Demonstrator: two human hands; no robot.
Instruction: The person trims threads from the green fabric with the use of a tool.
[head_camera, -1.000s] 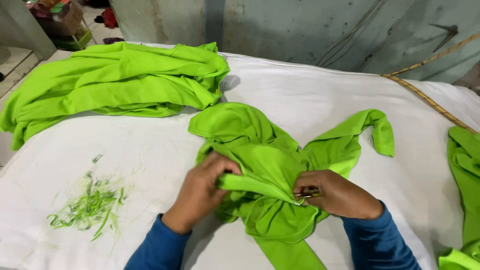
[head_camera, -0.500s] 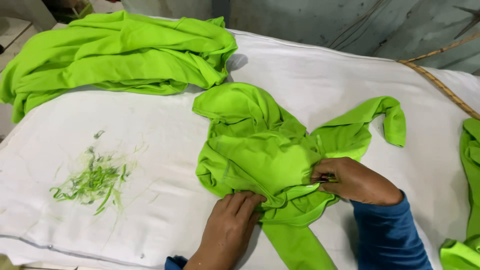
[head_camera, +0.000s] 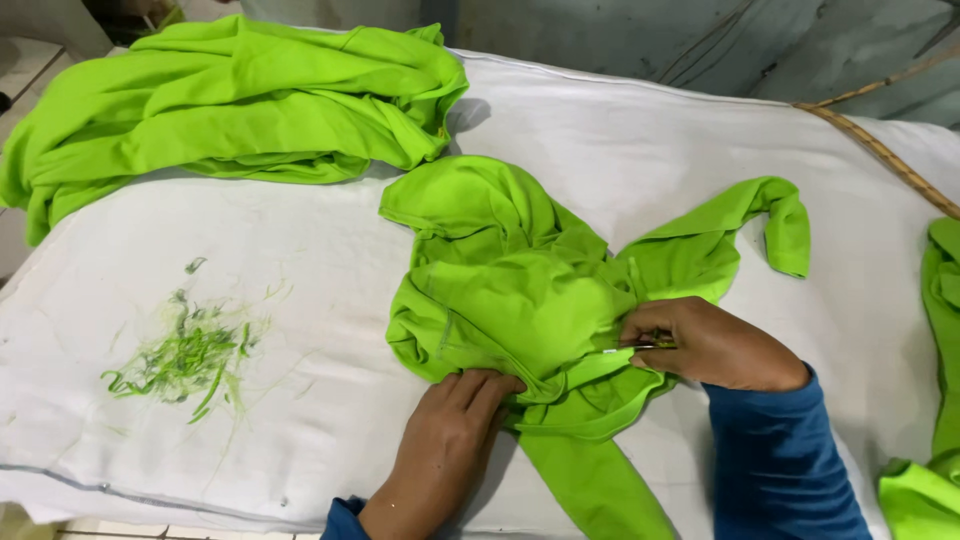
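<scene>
Pinning green garment (head_camera: 520, 310) (bunched): left hand (head_camera: 450, 430); right hand (head_camera: 705, 345) gripping small tool.

A bright green knit garment (head_camera: 520, 300) is laid crumpled at the middle of the white tabletop (head_camera: 620, 130). One sleeve is flung out to the far right, and a narrow part is trailed toward the near edge.

left hand (head_camera: 450, 430) lies flat, fingers extended; right hand (head_camera: 705, 345) curled, fingertips pinched.

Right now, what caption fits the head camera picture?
Two hands, left hand and right hand, work a green garment on white cloth.
</scene>
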